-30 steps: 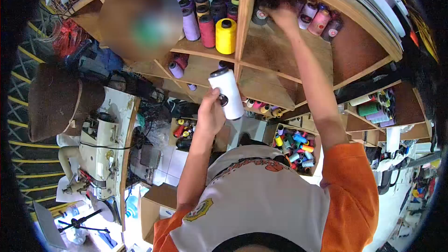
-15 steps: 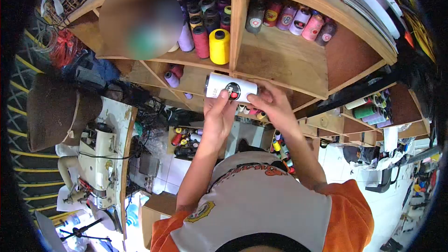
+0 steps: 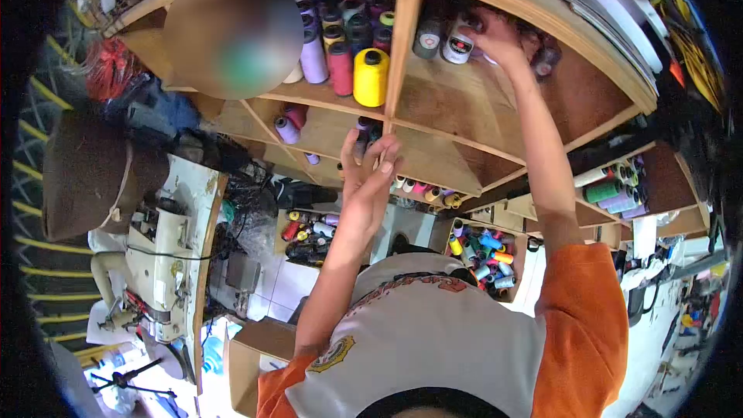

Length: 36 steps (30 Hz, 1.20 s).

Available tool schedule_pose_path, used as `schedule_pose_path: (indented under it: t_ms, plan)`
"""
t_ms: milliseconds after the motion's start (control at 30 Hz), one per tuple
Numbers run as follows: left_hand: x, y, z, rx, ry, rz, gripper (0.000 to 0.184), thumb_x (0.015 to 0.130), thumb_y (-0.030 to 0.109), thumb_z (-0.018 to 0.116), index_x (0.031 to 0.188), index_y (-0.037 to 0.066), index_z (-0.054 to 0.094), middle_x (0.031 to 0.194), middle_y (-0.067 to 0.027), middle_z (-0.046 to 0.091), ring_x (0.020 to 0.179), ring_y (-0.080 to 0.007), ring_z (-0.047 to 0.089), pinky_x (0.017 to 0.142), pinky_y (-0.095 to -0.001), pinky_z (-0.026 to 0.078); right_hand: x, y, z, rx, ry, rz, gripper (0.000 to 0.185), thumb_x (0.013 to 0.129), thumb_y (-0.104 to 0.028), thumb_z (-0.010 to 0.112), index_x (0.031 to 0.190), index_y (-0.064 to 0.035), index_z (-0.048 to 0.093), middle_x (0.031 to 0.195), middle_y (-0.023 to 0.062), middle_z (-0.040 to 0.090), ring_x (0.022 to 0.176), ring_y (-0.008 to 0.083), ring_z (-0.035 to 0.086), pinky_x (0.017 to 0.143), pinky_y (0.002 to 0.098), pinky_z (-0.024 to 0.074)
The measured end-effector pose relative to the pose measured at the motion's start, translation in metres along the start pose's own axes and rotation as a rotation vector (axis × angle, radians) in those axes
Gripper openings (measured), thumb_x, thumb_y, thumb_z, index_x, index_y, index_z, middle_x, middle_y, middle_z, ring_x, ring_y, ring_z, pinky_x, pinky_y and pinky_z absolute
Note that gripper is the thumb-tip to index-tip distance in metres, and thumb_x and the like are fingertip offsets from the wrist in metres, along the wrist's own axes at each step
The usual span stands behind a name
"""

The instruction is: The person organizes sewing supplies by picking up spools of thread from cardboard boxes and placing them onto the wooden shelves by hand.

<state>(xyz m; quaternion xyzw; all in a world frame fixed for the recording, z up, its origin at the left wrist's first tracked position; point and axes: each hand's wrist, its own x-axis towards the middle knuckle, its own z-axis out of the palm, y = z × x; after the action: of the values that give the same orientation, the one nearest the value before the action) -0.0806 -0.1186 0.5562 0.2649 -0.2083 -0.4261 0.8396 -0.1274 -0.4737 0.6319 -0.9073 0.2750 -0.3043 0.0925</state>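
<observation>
My right hand [image 3: 501, 40] reaches into the upper right shelf compartment. Its fingers are around the upper part of a white thread spool [image 3: 458, 49] with a black round label. To the left of that spool stands a dark grey thread spool [image 3: 427, 40]; a dark spool [image 3: 546, 59] shows to the right of my hand. Other spools there are partly hidden behind the hand. My left hand [image 3: 367, 182] is raised below the shelf's middle divider, fingers apart and holding nothing. Above it, a yellow thread spool [image 3: 371, 77] stands beside a red spool [image 3: 340, 68].
The wooden shelf [image 3: 405, 46] spans the front. Lower down are a box of mixed spools [image 3: 486, 257] and another group of spools [image 3: 311, 234]. A sewing machine [image 3: 162, 263] stands at left near an open cardboard box [image 3: 259, 344].
My right hand has carried the white spool up from in front of my chest into the upper right compartment. My left hand has let go of it and its fingers have opened.
</observation>
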Motion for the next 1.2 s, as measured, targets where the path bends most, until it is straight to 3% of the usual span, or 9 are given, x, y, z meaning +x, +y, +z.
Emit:
schedule_pose_path:
  t_ms: [433, 600, 700, 767, 967, 1000, 1067, 1133, 1200]
  plan:
    - [-0.034, 0.010, -0.057, 0.074, 0.218, 0.049, 0.064, 0.084, 0.008, 0.054, 0.137, 0.012, 0.018, 0.125, -0.0196, 0.044, 0.115, -0.0311, 0.047, 0.097, -0.0443, 0.038, 0.008, 0.026, 0.028, 0.112, -0.074, 0.069, 0.059, 0.071, -0.032, 0.070, 0.118, -0.0005, 0.053, 0.117, 0.0172, 0.058, 0.108, 0.0301, 0.055, 0.094, 0.0358, 0.0409]
    - [-0.069, 0.005, -0.120, 0.349, 0.057, -0.393, 0.040, 0.088, 0.017, 0.054, 0.125, 0.008, 0.043, 0.107, -0.0110, 0.058, 0.101, -0.0215, 0.057, 0.087, -0.0345, 0.045, 0.016, 0.099, 0.035, 0.000, -0.101, 0.085, 0.065, 0.072, -0.039, 0.068, 0.120, 0.0029, 0.051, 0.120, 0.0198, 0.055, 0.112, 0.0310, 0.052, 0.096, 0.0353, 0.0381]
    - [-0.106, -0.027, -0.172, 0.388, 0.119, -0.522, 0.038, 0.091, 0.024, 0.053, 0.124, 0.006, 0.045, 0.102, -0.0100, 0.061, 0.098, -0.0204, 0.059, 0.079, -0.0326, 0.048, -0.009, 0.005, -0.004, -0.226, -0.188, 0.185, 0.065, 0.075, -0.045, 0.065, 0.118, 0.0032, 0.053, 0.118, 0.0196, 0.056, 0.107, 0.0315, 0.053, 0.094, 0.0363, 0.0369]
    - [-0.121, -0.030, -0.196, 0.361, 0.220, -0.605, 0.039, 0.091, 0.025, 0.053, 0.124, 0.006, 0.044, 0.100, -0.0097, 0.062, 0.097, -0.0199, 0.059, 0.077, -0.0324, 0.049, -0.024, 0.007, -0.017, 0.086, -0.147, 0.232, 0.060, 0.076, -0.043, 0.065, 0.115, 0.0015, 0.056, 0.113, 0.0158, 0.059, 0.101, 0.0265, 0.056, 0.088, 0.0359, 0.0405]
    - [-0.176, -0.060, -0.313, 0.392, 0.584, -0.578, 0.032, 0.084, 0.023, 0.057, 0.108, 0.004, 0.052, 0.089, -0.0091, 0.062, 0.078, -0.0188, 0.061, 0.061, -0.0286, 0.049, -0.130, -0.090, 0.016, 1.210, -1.036, 0.433, 0.033, 0.082, -0.017, 0.059, 0.110, 0.0010, 0.059, 0.101, 0.0132, 0.064, 0.081, 0.0113, 0.057, 0.065, 0.0228, 0.0436]
    - [-0.188, -0.092, -0.376, 0.027, 0.408, -0.383, 0.029, 0.084, 0.022, 0.056, 0.107, 0.005, 0.053, 0.088, -0.0084, 0.062, 0.077, -0.0198, 0.061, 0.061, -0.0295, 0.049, -0.141, -0.112, 0.051, 1.092, -1.182, 0.526, 0.031, 0.083, -0.018, 0.059, 0.109, 0.0005, 0.059, 0.100, 0.0113, 0.064, 0.077, 0.0099, 0.057, 0.062, 0.0217, 0.0435]
    - [-0.217, -0.105, -0.433, -0.127, 0.624, -0.538, 0.023, 0.084, 0.022, 0.053, 0.098, 0.005, 0.055, 0.085, -0.0089, 0.061, 0.076, -0.0226, 0.061, 0.064, -0.0327, 0.049, -0.180, -0.153, 0.134, 0.900, -1.426, 0.566, 0.031, 0.085, -0.021, 0.058, 0.108, -0.0003, 0.058, 0.098, 0.0082, 0.065, 0.072, 0.0078, 0.056, 0.058, 0.0197, 0.0430]
    - [-0.222, -0.123, -0.483, 0.566, 0.717, -0.427, 0.023, 0.083, 0.024, 0.054, 0.095, 0.004, 0.057, 0.087, -0.0112, 0.062, 0.077, -0.0264, 0.062, 0.066, -0.0342, 0.049, -0.226, -0.179, 0.227, 0.727, -1.566, 0.607, 0.034, 0.086, -0.026, 0.059, 0.110, -0.0030, 0.058, 0.097, 0.0038, 0.065, 0.072, 0.0067, 0.056, 0.057, 0.0182, 0.0419]
    - [-0.226, -0.141, -0.527, 0.604, 1.080, -0.541, 0.027, 0.081, 0.028, 0.057, 0.093, 0.003, 0.059, 0.090, -0.0137, 0.063, 0.083, -0.0313, 0.061, 0.070, -0.0386, 0.049, -0.281, -0.181, 0.319, 0.622, -1.664, 0.711, 0.035, 0.085, -0.028, 0.061, 0.111, -0.0058, 0.058, 0.097, 0.0004, 0.065, 0.075, 0.0062, 0.057, 0.059, 0.0184, 0.0427]
